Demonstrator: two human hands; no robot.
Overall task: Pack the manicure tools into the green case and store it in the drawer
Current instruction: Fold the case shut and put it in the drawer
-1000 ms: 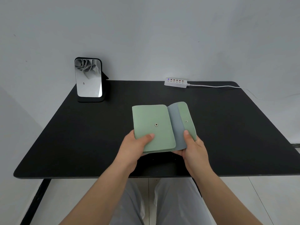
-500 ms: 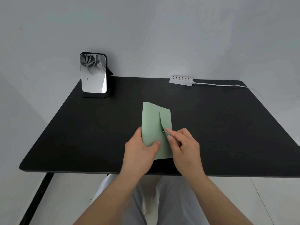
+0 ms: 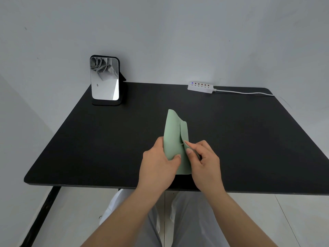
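Since 1.0 s ago the green case (image 3: 175, 138) went from lying open, grey lining showing, to folded over with its flap across the front; since 0.5 s ago little has changed, only the case is tipped more upright and the right fingers sit at the snap.

Largest first. Black table (image 3: 249, 139) fills the middle of the view, near edge just above the person's lap; it serves as the work surface, though the case looks lifted off it rather than lying flat. No drawer visible in this view, so storing is not yet done.

Mirror (image 3: 104, 79) stands upright at the far left corner, angled back on its stand, well apart from the hands. White power strip (image 3: 200, 87) lies at the far edge, right of centre, cord running off right. Neither plays a part here.

Green case is held near the table's near edge, centre, long side running far to near, tilted up. Left hand (image 3: 158, 166) grips its left edge, thumb curled over the front face, probably to brace it while the flap is closed. Right hand (image 3: 203, 159) pinches the flap at the metal snap (image 3: 182, 143), index finger and thumb pressed together on it, other fingers curled. Judgement: this is the snapping-shut step; whether the snap has seated cannot be told. No manicure tools are visible outside, so presumably they are inside already.
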